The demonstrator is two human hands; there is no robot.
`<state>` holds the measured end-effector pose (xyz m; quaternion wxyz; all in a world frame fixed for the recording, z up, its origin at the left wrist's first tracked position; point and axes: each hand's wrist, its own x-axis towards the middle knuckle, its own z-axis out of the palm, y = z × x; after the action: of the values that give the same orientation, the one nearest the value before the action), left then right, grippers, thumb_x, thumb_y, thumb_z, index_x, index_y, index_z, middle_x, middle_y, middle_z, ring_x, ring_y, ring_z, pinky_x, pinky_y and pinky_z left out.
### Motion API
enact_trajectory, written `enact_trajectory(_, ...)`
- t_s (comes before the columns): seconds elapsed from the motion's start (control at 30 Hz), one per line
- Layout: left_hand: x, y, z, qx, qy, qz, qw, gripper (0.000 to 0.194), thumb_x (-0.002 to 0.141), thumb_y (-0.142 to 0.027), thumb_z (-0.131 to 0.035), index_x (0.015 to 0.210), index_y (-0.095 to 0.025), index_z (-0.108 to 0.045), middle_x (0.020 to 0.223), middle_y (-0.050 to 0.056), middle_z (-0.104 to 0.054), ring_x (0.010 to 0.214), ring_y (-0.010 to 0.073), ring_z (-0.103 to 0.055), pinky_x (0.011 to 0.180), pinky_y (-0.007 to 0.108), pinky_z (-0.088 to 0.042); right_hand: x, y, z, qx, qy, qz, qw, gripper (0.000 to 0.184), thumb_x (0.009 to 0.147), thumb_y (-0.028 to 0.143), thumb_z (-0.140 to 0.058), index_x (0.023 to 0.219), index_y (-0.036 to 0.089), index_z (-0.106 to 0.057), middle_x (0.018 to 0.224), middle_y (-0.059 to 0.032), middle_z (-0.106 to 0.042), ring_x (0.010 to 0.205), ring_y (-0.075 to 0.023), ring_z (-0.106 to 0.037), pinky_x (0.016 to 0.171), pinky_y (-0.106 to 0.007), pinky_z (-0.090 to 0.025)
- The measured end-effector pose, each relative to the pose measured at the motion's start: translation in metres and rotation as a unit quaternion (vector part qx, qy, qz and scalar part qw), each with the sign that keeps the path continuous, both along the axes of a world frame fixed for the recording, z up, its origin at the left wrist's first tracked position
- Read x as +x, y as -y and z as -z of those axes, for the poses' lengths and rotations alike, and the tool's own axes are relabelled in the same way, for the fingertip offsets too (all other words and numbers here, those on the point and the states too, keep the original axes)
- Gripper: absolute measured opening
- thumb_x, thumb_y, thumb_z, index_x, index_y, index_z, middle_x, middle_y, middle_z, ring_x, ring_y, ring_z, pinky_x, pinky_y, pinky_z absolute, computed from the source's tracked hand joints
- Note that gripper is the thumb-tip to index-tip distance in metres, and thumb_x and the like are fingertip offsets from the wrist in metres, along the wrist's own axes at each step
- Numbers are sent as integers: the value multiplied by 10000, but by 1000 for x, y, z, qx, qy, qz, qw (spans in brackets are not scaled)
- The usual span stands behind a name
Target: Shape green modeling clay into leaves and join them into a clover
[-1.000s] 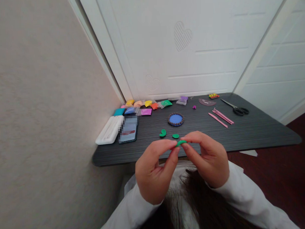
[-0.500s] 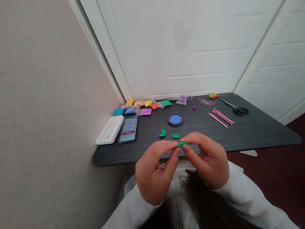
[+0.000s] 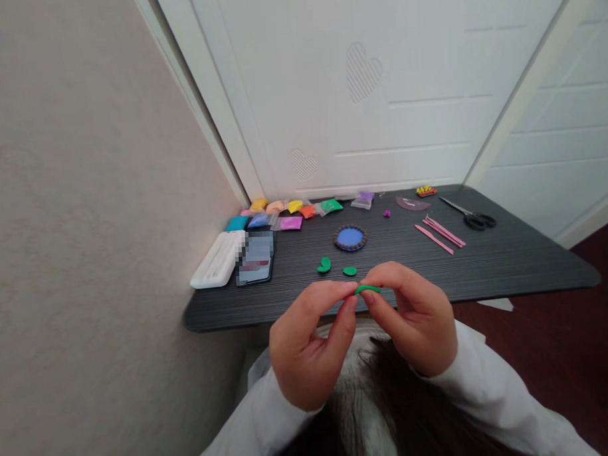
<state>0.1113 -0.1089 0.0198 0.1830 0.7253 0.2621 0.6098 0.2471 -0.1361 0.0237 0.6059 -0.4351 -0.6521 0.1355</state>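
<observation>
A thin green clay piece (image 3: 367, 289) is pinched between the fingertips of my left hand (image 3: 311, 344) and my right hand (image 3: 415, 315), just above the near edge of the dark table (image 3: 509, 267). Only its top edge shows between the fingers. Two more green clay bits lie on the table right behind my hands: a curved one (image 3: 324, 265) and a small round one (image 3: 350, 271). Farther back rests a blue clay disc with a brown beaded rim (image 3: 350, 238).
Several coloured clay packets (image 3: 293, 214) line the back left. A white case (image 3: 218, 258) and a phone (image 3: 256, 258) sit at the left edge. Pink modelling tools (image 3: 441, 232), scissors (image 3: 470, 215) and a mauve clay shape (image 3: 411, 203) lie right. Wall left, white door behind.
My fingers have pressed and drawn the green clay a little thinner and flatter, shifting it slightly to the right. Both hands stay in nearly the same place.
</observation>
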Motion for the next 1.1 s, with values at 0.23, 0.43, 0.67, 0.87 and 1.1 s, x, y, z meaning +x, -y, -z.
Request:
enact_trajectory(0.23,1,1,-1,-4,6,-17,1000,398,643,21,-627,955,-227,-624,880,-25,-679,764,93,-638,730,199,-526,-1,1,1,1,-20,5,1000,202,747,109,-574,907,230,-594,821,-15,-622,783,-148,-577,713,-304,-475)
enact_trajectory(0.43,2,2,1,-2,17,-29,999,414,636,34,-631,953,-232,-624,872,-35,-677,755,83,-635,732,190,-525,-1,1,-2,15,1,-13,1000,236,731,84,-595,918,228,-604,843,-8,-638,804,-139,-578,735,-291,-467)
enact_trajectory(0.67,2,1,3,-13,23,-13,1000,448,641,33,-625,999,-235,-599,874,-28,-673,747,91,-640,733,210,-537,-2,1,-1,8,2,11,1000,178,736,96,-576,859,223,-592,783,-7,-615,752,-143,-570,692,-297,-471)
enact_trajectory(0.87,3,2,4,-21,33,-1,999,413,659,-6,-622,1006,-230,-599,861,-9,-673,744,110,-642,723,239,-545,-4,0,0,0,-9,17,1000,175,733,103,-578,860,223,-591,780,-11,-614,755,-149,-574,696,-305,-474)
enact_trajectory(1.1,2,1,4,-34,34,10,999,414,661,0,-614,1006,-229,-595,859,-1,-660,769,115,-628,744,251,-538,-4,1,1,-11,-8,15,1000,148,745,127,-579,854,225,-604,779,-10,-627,755,-148,-582,699,-301,-478)
